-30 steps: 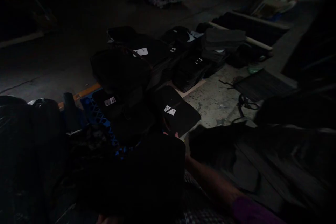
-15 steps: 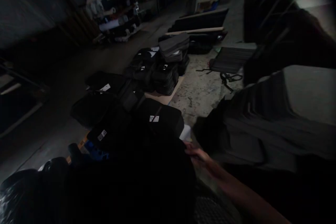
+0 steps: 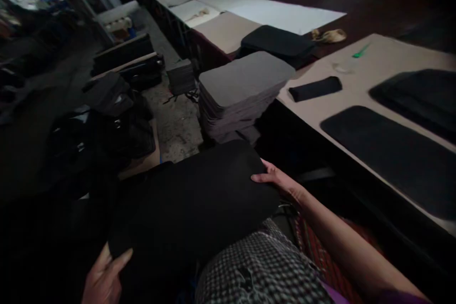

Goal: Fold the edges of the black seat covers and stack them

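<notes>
1. The left side of the view is lost in darkness; only dim black bundles [image 3: 117,118] on the floor can be made out there, and what they are cannot be told.
2. The left hand [image 3: 103,278] is cut off by the bottom edge; its thumb is pressed on the near corner of a black fabric panel [image 3: 192,204], which is held across the lap.
3. The right hand [image 3: 281,183] is closed on the panel's far right edge, fingers curled over it.
4. A stack of grey pads [image 3: 242,92] is seen just beyond the panel, beside a long table [image 3: 388,57].
5. On the table, flat black pieces [image 3: 388,152] and a small dark roll [image 3: 315,89] are laid out.
6. The concrete floor [image 3: 174,123] is stained and dimly lit.
</notes>
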{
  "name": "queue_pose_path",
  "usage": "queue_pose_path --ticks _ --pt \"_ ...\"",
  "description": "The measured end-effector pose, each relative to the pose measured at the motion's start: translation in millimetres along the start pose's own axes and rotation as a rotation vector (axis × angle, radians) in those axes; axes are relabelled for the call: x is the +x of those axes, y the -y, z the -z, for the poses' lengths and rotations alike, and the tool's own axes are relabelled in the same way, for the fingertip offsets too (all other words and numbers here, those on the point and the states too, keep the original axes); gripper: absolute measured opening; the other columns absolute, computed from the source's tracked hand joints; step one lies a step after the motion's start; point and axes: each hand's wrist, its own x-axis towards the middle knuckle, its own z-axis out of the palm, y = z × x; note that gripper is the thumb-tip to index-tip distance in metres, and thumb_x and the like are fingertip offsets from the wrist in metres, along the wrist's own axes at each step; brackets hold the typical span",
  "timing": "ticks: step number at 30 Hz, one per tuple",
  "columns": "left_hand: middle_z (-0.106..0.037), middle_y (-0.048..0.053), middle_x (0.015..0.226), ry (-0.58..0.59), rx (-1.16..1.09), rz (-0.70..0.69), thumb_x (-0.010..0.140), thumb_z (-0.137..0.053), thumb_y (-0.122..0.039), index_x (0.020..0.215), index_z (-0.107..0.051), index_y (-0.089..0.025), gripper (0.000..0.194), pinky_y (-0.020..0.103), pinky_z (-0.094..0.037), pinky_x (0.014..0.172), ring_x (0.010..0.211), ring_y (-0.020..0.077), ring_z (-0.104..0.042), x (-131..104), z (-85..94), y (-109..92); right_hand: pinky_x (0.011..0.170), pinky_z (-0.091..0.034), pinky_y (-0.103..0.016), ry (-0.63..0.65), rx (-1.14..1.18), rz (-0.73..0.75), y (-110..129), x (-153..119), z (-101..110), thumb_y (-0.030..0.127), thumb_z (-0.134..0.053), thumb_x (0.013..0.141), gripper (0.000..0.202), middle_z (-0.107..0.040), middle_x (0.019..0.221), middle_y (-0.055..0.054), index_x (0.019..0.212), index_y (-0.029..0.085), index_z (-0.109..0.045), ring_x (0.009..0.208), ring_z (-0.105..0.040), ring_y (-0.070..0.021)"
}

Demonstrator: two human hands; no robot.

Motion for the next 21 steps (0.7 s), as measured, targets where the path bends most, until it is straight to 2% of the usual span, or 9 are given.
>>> queue_pose_path --ticks 1,3,5,7,9,11,14,18,21 --pt "-0.08 0.01 0.11 0.047 -0.046 -0.006 0.08 -0.049 -0.059 0.091 -0.082 -0.026 0.048 0.041 -0.063 0.086 0.096 0.0315 -0.077 12 -10.3 -13 0.08 -0.063 -0.035 -0.047 -0.006 0.029 -1 -15 6 0.02 -0.086 0.071 0.085 -0.075 0.122 -0.007 0.147 0.026 -0.049 0.092 -0.076 -0.0249" --pt "-0.076 0.005 0.125 0.124 -0.193 0.045 0.082 -0.06 -0.053 0.116 -0.077 -0.03 0.044 0.037 -0.063 0.09 0.114 0.0287 -0.073 29 -32.3 -35 0.078 -0.063 -0.035 -0.148 -0.017 0.086 -5 -46 16 0.02 -0.085 0.073 0.087 -0.074 0.126 -0.006 0.15 0.029 -0.046 0.093 -0.076 -0.025" --pt "-0.068 0.001 0.141 0.244 -0.356 0.142 0.081 -0.069 -0.05 0.141 -0.06 -0.036 0.063 0.041 -0.058 0.104 0.131 0.0286 -0.063 43 -55.1 -54 0.079 -0.063 -0.035 -0.248 -0.02 0.14 -12 -78 26 0.021 -0.084 0.074 0.088 -0.072 0.129 -0.006 0.152 0.03 -0.044 0.096 -0.075 -0.0251" --pt "-0.06 0.001 0.151 0.402 -0.445 0.17 0.079 -0.072 -0.052 0.154 -0.043 -0.038 0.082 0.044 -0.05 0.115 0.14 0.0293 -0.055 56 -79.6 -71 0.081 -0.063 -0.036 -0.335 -0.009 0.187 -21 -110 37 0.021 -0.084 0.074 0.089 -0.072 0.13 -0.006 0.153 0.03 -0.042 0.097 -0.075 -0.0251" --pt "-0.056 0.002 0.154 0.546 -0.458 0.114 0.077 -0.074 -0.054 0.156 -0.04 -0.037 0.087 0.044 -0.046 0.118 0.144 0.0309 -0.049 68 -107.8 -89 0.083 -0.063 -0.037 -0.412 0.001 0.227 -30 -144 50 0.021 -0.084 0.073 0.091 -0.072 0.13 -0.005 0.153 0.03 -0.042 0.099 -0.075 -0.025" --pt "-0.056 0.002 0.154 0.661 -0.435 0.031 0.073 -0.077 -0.054 0.153 -0.045 -0.036 0.088 0.042 -0.046 0.119 0.147 0.0318 -0.046 78 -140.5 -111 0.085 -0.062 -0.037 -0.515 0.018 0.264 -39 -178 65 0.021 -0.083 0.073 0.089 -0.072 0.129 -0.005 0.153 0.03 -0.043 0.101 -0.074 -0.0251" --pt "-0.06 0.003 0.15 0.767 -0.421 -0.072 0.067 -0.081 -0.052 0.148 -0.051 -0.035 0.088 0.041 -0.048 0.117 0.147 0.0326 -0.046 81 -194.3 -152 0.089 -0.062 -0.04 -0.697 0.069 0.332 -53 -228 88 0.021 -0.083 0.072 0.087 -0.072 0.129 -0.005 0.151 0.031 -0.046 0.105 -0.074 -0.027" --pt "-0.06 0.005 0.151 0.902 -0.501 -0.131 0.067 -0.083 -0.046 0.15 -0.046 -0.033 0.092 0.044 -0.045 0.12 0.146 0.0327 -0.047 68 -261.7 -221 0.091 -0.062 -0.041 -0.86 0.164 0.424 -65 -281 124 0.025 -0.083 0.073 0.087 -0.071 0.131 -0.006 0.151 0.03 -0.044 0.109 -0.073 -0.0294" --pt "-0.062 0.006 0.149 0.975 -0.524 -0.161 0.068 -0.083 -0.039 0.147 -0.05 -0.031 0.085 0.044 -0.044 0.12 0.144 0.0325 -0.05 54 -301.5 -284 0.092 -0.063 -0.042 -0.938 0.241 0.458 -64 -306 155 0.029 -0.086 0.074 0.089 -0.07 0.134 -0.008 0.152 0.029 -0.044 0.11 -0.073 -0.0314"
